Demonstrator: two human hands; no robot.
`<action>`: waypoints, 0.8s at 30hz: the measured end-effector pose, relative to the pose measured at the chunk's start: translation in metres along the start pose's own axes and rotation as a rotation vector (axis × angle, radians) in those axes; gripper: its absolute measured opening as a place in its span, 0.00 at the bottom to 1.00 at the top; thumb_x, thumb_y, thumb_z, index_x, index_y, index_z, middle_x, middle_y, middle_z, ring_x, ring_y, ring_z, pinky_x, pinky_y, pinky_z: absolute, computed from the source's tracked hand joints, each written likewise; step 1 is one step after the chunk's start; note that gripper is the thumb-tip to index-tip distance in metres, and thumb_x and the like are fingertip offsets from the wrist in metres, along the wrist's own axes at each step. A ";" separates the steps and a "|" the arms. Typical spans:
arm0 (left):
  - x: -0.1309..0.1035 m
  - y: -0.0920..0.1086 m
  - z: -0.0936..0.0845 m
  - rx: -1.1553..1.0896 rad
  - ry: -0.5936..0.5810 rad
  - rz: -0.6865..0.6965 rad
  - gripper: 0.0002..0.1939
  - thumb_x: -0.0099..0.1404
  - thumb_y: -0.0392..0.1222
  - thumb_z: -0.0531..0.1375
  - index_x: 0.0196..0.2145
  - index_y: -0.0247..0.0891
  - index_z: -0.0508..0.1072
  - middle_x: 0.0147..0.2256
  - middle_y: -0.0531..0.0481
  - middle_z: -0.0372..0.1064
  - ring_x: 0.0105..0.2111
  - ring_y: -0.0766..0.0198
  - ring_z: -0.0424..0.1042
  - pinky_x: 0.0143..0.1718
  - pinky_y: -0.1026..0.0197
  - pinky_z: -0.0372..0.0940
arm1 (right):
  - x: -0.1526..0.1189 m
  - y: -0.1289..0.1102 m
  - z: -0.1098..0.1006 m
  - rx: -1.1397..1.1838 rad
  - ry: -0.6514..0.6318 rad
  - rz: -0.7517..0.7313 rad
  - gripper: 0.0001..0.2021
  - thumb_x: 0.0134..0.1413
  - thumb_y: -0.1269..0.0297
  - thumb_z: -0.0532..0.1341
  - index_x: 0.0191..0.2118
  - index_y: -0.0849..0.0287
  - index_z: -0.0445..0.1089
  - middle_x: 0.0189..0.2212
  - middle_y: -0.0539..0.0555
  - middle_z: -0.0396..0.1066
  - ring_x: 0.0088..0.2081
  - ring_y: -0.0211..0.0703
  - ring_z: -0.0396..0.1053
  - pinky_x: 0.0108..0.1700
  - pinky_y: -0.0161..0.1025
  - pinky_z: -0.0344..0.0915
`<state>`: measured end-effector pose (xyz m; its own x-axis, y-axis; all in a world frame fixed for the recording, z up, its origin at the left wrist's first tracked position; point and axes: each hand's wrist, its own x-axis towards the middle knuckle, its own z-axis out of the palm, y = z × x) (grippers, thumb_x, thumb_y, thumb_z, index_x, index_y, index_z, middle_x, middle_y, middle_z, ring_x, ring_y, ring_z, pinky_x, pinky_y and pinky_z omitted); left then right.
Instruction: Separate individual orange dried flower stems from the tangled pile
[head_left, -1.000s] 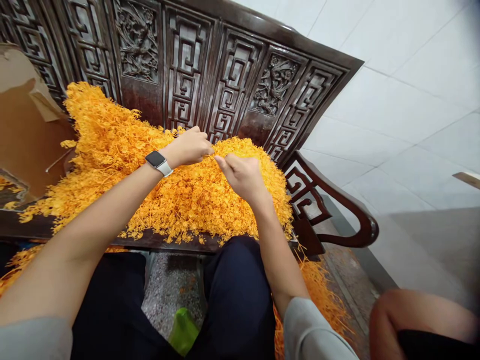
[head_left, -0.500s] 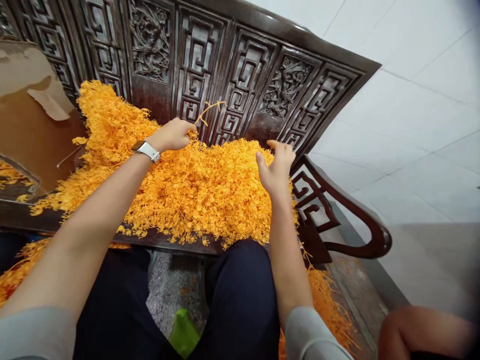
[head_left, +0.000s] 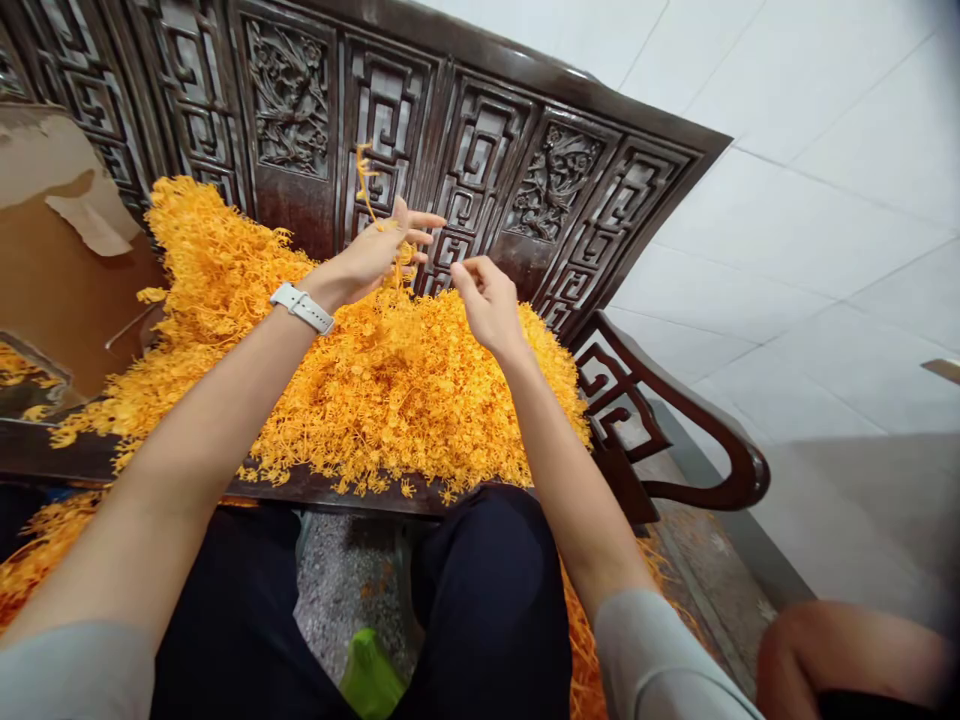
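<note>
A large heap of orange plastic-looking sprigs (head_left: 450, 400) covers the seat of a dark carved wooden bench (head_left: 300, 190). Above the heap, my left hand (head_left: 382, 250), with a white watch strap at the wrist, is turned over with its fingers spread. An orange stem (head_left: 365, 180) lies across it near the thumb, and more orange pieces hang below its fingers. Just to the right, my right hand (head_left: 487, 300) is curled, thumb against the bent fingers. Whatever it may hold is too small to make out.
Torn brown cardboard (head_left: 67, 260) stands on the bench at the left. The curved armrest (head_left: 720, 490) is at the right. Below are a green bag (head_left: 369, 675), more orange sprigs (head_left: 585, 640) and another person's bare knee (head_left: 825, 640) at the lower right.
My left hand has moved right and up and turned over, its fingers opening from a closed grip. My right hand has come left towards it, and its fingers have curled in.
</note>
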<state>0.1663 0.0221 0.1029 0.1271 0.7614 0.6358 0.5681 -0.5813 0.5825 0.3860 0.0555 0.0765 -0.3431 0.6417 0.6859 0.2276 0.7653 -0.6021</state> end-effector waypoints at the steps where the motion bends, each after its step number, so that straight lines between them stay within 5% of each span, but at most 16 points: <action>1: 0.000 0.008 0.000 0.034 -0.017 0.023 0.32 0.81 0.64 0.46 0.66 0.42 0.73 0.50 0.37 0.79 0.43 0.56 0.79 0.44 0.55 0.70 | 0.005 -0.001 0.007 0.049 -0.062 -0.039 0.25 0.66 0.33 0.61 0.41 0.52 0.72 0.32 0.50 0.69 0.34 0.42 0.63 0.39 0.42 0.62; 4: -0.002 0.027 0.001 0.170 -0.083 0.114 0.31 0.81 0.59 0.49 0.73 0.45 0.64 0.57 0.37 0.78 0.51 0.52 0.79 0.49 0.53 0.70 | 0.011 -0.008 0.028 0.128 -0.123 -0.133 0.27 0.63 0.31 0.63 0.50 0.50 0.72 0.45 0.55 0.73 0.41 0.46 0.67 0.45 0.44 0.68; 8: -0.003 0.030 0.010 0.016 -0.103 0.063 0.29 0.81 0.60 0.51 0.69 0.43 0.68 0.55 0.38 0.78 0.54 0.53 0.78 0.50 0.54 0.70 | 0.002 -0.016 0.038 0.209 0.009 -0.114 0.25 0.65 0.31 0.60 0.39 0.52 0.68 0.37 0.53 0.69 0.38 0.45 0.65 0.44 0.45 0.67; 12: -0.002 0.019 0.011 -0.101 0.018 -0.005 0.23 0.70 0.63 0.65 0.46 0.38 0.80 0.39 0.43 0.79 0.40 0.58 0.77 0.44 0.57 0.70 | -0.003 -0.011 0.032 0.249 0.193 -0.050 0.27 0.65 0.30 0.57 0.35 0.52 0.63 0.33 0.51 0.63 0.36 0.43 0.63 0.42 0.43 0.65; 15: -0.003 0.013 0.003 -0.045 0.071 -0.037 0.21 0.66 0.60 0.69 0.28 0.39 0.77 0.26 0.47 0.74 0.31 0.61 0.73 0.38 0.58 0.68 | -0.001 0.002 0.024 0.218 0.324 0.013 0.29 0.65 0.27 0.55 0.36 0.51 0.61 0.34 0.52 0.64 0.38 0.44 0.65 0.46 0.45 0.67; 21: -0.010 0.024 0.011 -0.185 -0.286 -0.149 0.23 0.66 0.64 0.67 0.28 0.40 0.79 0.23 0.48 0.73 0.24 0.63 0.70 0.31 0.57 0.65 | -0.005 0.021 0.021 0.336 0.356 0.098 0.26 0.66 0.30 0.54 0.39 0.50 0.59 0.38 0.53 0.66 0.41 0.45 0.69 0.45 0.44 0.68; 24: -0.013 0.034 0.035 -0.097 -0.307 -0.094 0.19 0.62 0.58 0.72 0.25 0.42 0.75 0.19 0.54 0.63 0.21 0.66 0.60 0.28 0.57 0.58 | -0.007 0.020 0.025 0.364 0.382 0.134 0.26 0.65 0.31 0.57 0.37 0.50 0.58 0.34 0.51 0.61 0.36 0.43 0.65 0.41 0.42 0.67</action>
<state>0.2122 0.0023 0.0966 0.3250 0.8553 0.4035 0.5104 -0.5178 0.6865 0.3701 0.0649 0.0490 0.0387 0.7568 0.6525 -0.1070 0.6524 -0.7503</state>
